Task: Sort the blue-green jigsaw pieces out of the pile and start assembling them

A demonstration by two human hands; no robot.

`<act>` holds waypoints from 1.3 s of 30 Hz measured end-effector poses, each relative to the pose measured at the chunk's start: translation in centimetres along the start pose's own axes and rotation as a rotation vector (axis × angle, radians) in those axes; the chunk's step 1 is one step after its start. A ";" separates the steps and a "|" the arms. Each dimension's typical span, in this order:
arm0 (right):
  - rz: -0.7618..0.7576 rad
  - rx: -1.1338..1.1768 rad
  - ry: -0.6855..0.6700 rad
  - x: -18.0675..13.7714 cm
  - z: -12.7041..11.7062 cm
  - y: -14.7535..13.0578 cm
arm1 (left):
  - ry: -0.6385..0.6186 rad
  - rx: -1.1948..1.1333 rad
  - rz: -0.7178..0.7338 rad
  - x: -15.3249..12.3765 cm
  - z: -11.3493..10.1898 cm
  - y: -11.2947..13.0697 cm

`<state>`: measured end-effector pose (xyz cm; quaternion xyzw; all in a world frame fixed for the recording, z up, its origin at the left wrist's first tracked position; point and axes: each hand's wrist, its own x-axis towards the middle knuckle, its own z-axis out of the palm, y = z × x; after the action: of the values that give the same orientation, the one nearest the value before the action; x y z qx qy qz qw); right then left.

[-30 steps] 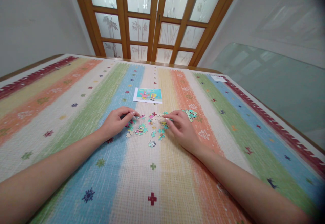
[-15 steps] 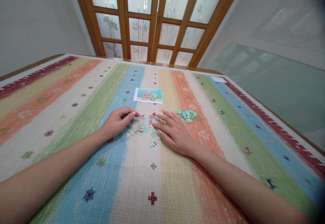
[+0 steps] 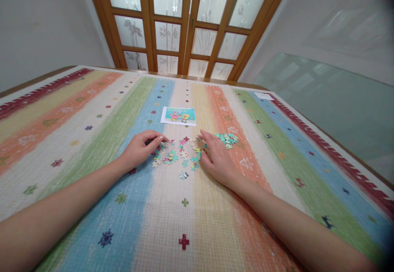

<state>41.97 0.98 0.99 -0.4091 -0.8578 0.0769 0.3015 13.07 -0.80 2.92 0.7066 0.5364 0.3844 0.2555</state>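
Small jigsaw puzzle pieces (image 3: 171, 157) lie scattered on the striped cloth between my hands. My left hand (image 3: 144, 146) rests at their left side, thumb and forefinger pressed together beside a pink puzzle piece (image 3: 172, 142). Whether a piece is pinched there I cannot make out. On the other side, my right hand (image 3: 217, 157) is open, with its thumb apart from the fingers and its fingertips near yellow-and-teal pieces (image 3: 195, 159). Some pieces are partly hidden by it. Just beyond this hand lies a pile of mostly teal pieces (image 3: 227, 140).
A picture card (image 3: 179, 116) with cartoon figures lies beyond the pieces. The striped tablecloth (image 3: 172, 222) covers the large table. A white paper (image 3: 262, 95) lies near the far right edge. Wooden doors with glass panes (image 3: 168, 35) stand behind the table.
My right hand has drawn back to the right with its fingers less outstretched, uncovering several pieces in the middle. My left hand has stayed almost where it was.
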 end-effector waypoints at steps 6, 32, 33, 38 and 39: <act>0.001 0.012 -0.061 0.0 0.1 0.1 | -0.011 -0.007 -0.009 0.0 0.1 -0.1; -0.066 -0.130 0.039 0.4 -2.2 3.3 | -0.010 -0.026 -0.034 0.0 0.0 -0.1; -0.081 -0.132 0.015 0.5 -2.6 3.8 | -0.011 -0.026 -0.035 0.0 0.0 0.0; -0.192 -0.078 -0.025 1.1 -3.7 5.6 | -0.014 -0.038 -0.035 0.0 0.1 0.1; -0.219 -0.066 -0.013 1.1 -3.7 5.7 | -0.016 -0.040 -0.034 0.0 0.1 0.2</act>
<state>47.37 5.12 2.32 -0.3223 -0.9014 0.0178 0.2888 13.21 -0.83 3.00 0.6952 0.5385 0.3850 0.2801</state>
